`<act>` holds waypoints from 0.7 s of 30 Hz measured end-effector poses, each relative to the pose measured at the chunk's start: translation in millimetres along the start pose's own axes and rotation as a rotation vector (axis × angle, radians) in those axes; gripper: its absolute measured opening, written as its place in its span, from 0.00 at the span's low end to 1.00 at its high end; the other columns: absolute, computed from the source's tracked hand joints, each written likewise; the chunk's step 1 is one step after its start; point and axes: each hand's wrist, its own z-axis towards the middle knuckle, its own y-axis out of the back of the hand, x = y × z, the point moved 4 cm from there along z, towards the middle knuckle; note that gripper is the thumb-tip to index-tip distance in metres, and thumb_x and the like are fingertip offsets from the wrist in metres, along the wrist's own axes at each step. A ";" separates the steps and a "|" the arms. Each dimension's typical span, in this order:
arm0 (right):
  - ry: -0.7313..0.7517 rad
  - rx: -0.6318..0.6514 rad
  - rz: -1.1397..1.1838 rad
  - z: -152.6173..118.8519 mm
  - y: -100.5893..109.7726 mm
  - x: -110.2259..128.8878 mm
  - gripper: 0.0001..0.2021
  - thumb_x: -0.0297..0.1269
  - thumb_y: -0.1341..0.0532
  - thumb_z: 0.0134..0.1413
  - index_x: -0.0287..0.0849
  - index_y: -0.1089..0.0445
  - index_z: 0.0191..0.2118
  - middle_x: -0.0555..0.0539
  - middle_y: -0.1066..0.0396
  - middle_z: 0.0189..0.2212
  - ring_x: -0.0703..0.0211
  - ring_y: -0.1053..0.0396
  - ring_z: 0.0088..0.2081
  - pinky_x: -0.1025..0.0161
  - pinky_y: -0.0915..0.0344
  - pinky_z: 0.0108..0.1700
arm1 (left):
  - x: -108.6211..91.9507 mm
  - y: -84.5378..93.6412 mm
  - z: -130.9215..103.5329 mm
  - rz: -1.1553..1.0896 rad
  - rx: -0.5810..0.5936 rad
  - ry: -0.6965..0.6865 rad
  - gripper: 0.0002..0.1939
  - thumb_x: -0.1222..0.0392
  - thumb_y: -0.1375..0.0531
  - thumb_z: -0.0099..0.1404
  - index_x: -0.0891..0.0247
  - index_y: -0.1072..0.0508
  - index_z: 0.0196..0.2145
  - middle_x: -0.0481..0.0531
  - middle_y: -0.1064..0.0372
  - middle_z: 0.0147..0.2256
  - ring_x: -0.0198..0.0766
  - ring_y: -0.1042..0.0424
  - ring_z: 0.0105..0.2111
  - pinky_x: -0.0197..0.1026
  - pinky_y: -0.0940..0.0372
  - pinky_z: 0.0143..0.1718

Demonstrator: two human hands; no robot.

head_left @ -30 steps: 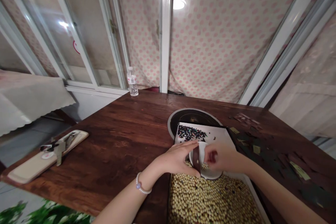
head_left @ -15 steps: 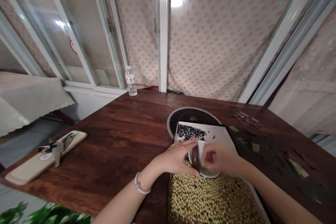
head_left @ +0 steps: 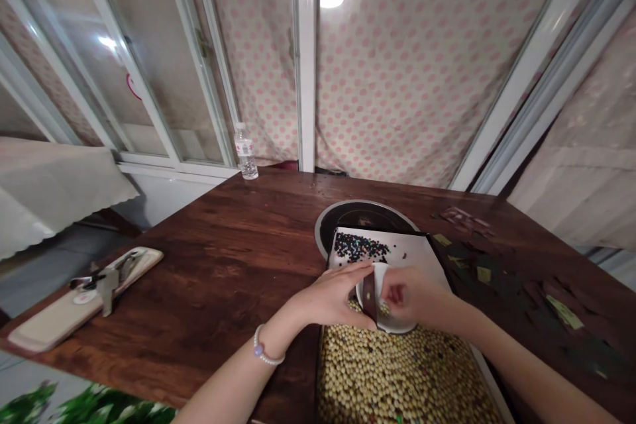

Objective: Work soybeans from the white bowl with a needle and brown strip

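One wide-spread left hand [head_left: 325, 295] gripping a dish [head_left: 378, 280], right hand [head_left: 422, 299] curled beside, hold unclear, brown table [head_left: 233, 265] beneath, windows [head_left: 173, 59] beyond

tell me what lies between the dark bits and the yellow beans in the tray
In the head view, a white dish, with the left hand and right hand at it.

On my feed I see bare forearms [head_left: 226, 371] and, behind the left hand [head_left: 330, 298], a white-beaded bracelet [head_left: 268, 362] with a lilac bead [head_left: 258, 349].
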 end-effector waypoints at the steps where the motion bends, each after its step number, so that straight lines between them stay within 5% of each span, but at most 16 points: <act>1: 0.004 0.015 0.030 -2.0 0.1 1.3 0.06 0.23 0.42 0.37 0.39 0.32 0.22 0.52 0.32 0.20 0.65 0.36 0.23 0.70 0.42 0.25 | 0.1 -0.1 0.1 -0.003 -0.002 -0.003 0.51 0.39 0.36 0.49 0.66 0.47 0.63 0.63 0.56 0.64 0.52 0.53 0.64 0.52 0.54 0.62; 4: -0.097 -0.216 -0.001 -12.7 9.3 -1.7 0.07 0.23 0.44 0.42 0.39 0.31 0.26 0.50 0.32 0.21 0.63 0.36 0.24 0.68 0.39 0.27 | 0.4 -0.3 1.2 -0.016 -0.038 -0.015 0.49 0.39 0.35 0.49 0.63 0.47 0.63 0.62 0.54 0.64 0.52 0.51 0.63 0.54 0.53 0.62; 10: -0.024 -0.380 -0.038 -34.1 8.0 1.0 0.06 0.25 0.45 0.48 0.40 0.32 0.29 0.50 0.34 0.22 0.62 0.35 0.24 0.66 0.38 0.27 | -2.1 0.2 1.9 -0.030 -0.140 -0.068 0.49 0.42 0.33 0.48 0.63 0.44 0.62 0.63 0.48 0.62 0.54 0.47 0.61 0.56 0.53 0.62; 21: 0.093 -0.510 -0.035 -46.4 14.2 6.3 0.07 0.24 0.44 0.53 0.41 0.32 0.33 0.49 0.33 0.26 0.63 0.33 0.26 0.66 0.35 0.29 | -10.6 -3.2 4.0 -0.091 -0.142 -0.054 0.43 0.48 0.34 0.54 0.61 0.46 0.62 0.61 0.51 0.63 0.51 0.49 0.62 0.57 0.51 0.62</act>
